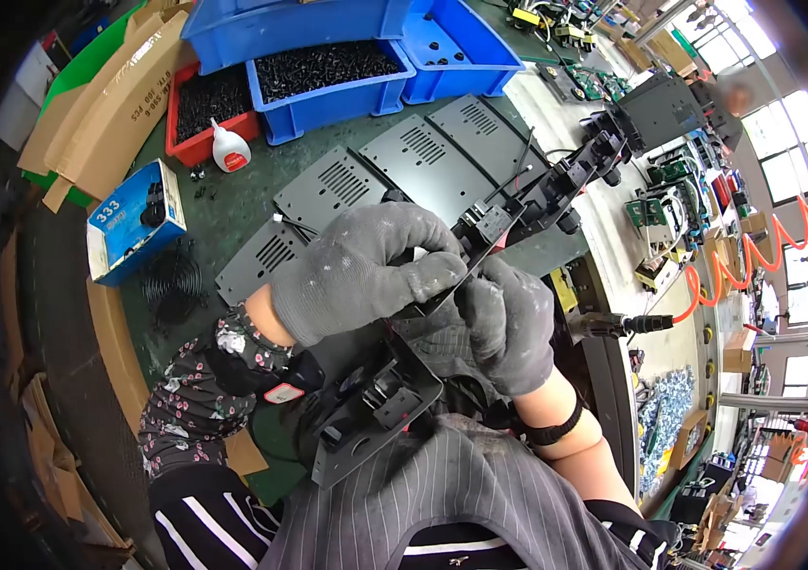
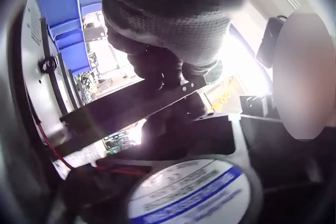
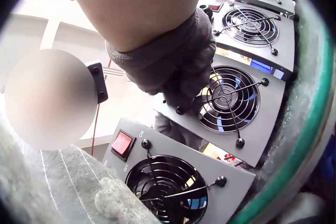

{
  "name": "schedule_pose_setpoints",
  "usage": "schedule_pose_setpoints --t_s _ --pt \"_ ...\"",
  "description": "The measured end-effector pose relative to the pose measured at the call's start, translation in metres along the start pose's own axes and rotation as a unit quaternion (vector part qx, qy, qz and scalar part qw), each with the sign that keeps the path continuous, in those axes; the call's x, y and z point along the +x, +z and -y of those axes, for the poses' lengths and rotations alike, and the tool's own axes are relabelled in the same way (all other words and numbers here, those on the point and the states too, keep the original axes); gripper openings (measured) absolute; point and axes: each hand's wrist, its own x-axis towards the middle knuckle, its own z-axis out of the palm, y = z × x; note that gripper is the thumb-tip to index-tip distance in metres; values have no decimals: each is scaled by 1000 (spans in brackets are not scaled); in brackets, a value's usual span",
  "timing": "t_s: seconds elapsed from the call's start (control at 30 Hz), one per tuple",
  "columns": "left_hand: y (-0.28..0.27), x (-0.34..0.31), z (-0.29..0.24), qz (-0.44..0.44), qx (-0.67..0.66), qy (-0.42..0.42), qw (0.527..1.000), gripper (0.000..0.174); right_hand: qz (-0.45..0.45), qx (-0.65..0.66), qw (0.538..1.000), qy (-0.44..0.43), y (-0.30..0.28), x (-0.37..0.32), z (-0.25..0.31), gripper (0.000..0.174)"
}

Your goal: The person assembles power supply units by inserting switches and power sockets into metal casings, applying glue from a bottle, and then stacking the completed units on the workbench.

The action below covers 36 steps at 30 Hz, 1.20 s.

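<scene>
Both hands wear grey gloves and meet at a dark grey fan panel. My left hand (image 1: 351,271) bends over the panel from the left, thumb and forefinger pinching at its edge. My right hand (image 1: 510,328) grips the same edge from the other side. In the right wrist view this fan panel (image 3: 269,103) carries a round wire grille (image 3: 226,98), and the right fingers are curled at a grille corner with a black fastener (image 3: 180,110). Nearer the body lies another fan panel (image 3: 226,176) with a red switch (image 3: 122,143). A round fan label (image 2: 191,198) shows in the left wrist view.
Several slotted grey panels (image 1: 413,152) line the green bench. Behind them stand blue bins (image 1: 328,109) and a red bin (image 1: 197,147) of small black parts. A white bottle (image 1: 230,149), a blue box (image 1: 138,220) and an orange coiled hose (image 1: 708,294) are nearby.
</scene>
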Motion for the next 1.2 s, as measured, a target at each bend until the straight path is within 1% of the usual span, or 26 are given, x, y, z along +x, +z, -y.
schedule_pose_setpoints --t_s 0.03,0.07,0.13,0.2,0.27,0.3,0.33,0.37,0.4,0.43,0.47,0.5,0.53,0.57,0.63,0.77,0.8,0.83,0.87,0.93,0.97,1.0,1.07,1.1,1.13,1.2 --pt "-1 0 -2 21 -41 -55 997 18 -26 -32 998 -53 -1 4 1 33" --pt "-2 1 -4 41 -82 -111 990 20 -27 -32 998 -53 -1 5 6 33" --pt "-3 3 -12 47 -93 -130 986 22 -82 -80 993 -37 -1 5 14 32" --pt "-4 5 -14 50 -104 -147 982 25 -65 -93 993 -44 -5 2 9 33" --pt "-4 5 -13 43 -158 -110 980 29 -35 -68 996 -54 -6 1 5 31" --pt "-5 6 -14 44 -157 -110 980 29 3 15 1000 6 -7 -1 6 27" --pt "-7 6 -16 51 -148 -119 980 29 1 15 1000 8 -5 -7 2 27" --pt "-8 7 -17 58 -140 -127 980 29 57 142 983 100 -1 -16 -7 25" --pt "-7 6 -16 59 -139 -128 980 29 111 265 939 190 1 -15 -7 25" --pt "-6 5 -14 56 -163 -123 977 30 125 328 918 185 -7 -7 1 23" --pt "-5 5 -13 53 -186 -118 974 30 125 328 918 185 -9 -6 2 23" --pt "-6 4 -14 52 -187 -119 974 30 91 196 973 83 -11 -6 2 23" --pt "-6 5 -15 54 -179 -133 973 32 54 56 997 -21 -12 -6 2 24" --pt "-6 5 -16 55 -171 -146 973 34 54 56 997 -21 -11 -4 7 24" --pt "-3 4 -11 41 -192 -138 971 36 -50 -40 998 11 -6 1 19 27" --pt "-2 1 -4 29 -249 -140 958 42 -55 -26 998 5 -8 0 15 34" --pt "-2 1 -5 30 -249 -139 958 42 22 90 992 86 -10 -1 11 35" --pt "-2 1 -6 32 -244 -136 960 43 99 204 960 165 -12 -2 9 36" --pt "-2 1 -7 35 -239 -133 961 44 99 204 960 165 -13 -2 9 36" --pt "-6 2 -12 41 -224 -137 964 45 134 313 909 241 -15 0 11 39" --pt "-7 2 -13 49 -208 -139 967 45 122 333 894 275 -15 -3 10 42" --pt "-7 2 -13 49 -208 -140 967 45 122 333 894 275 -16 -2 10 42" --pt "-7 4 -12 60 -208 -127 968 43 111 264 930 232 -19 0 13 39" --pt "-8 5 -13 60 -207 -126 968 43 83 155 970 167 -20 1 16 30" --pt "-9 6 -16 62 -190 -134 971 41 83 154 970 167 -20 2 20 30" --pt "-11 8 -18 65 -172 -141 973 40 4 2 995 103 -19 1 27 29"
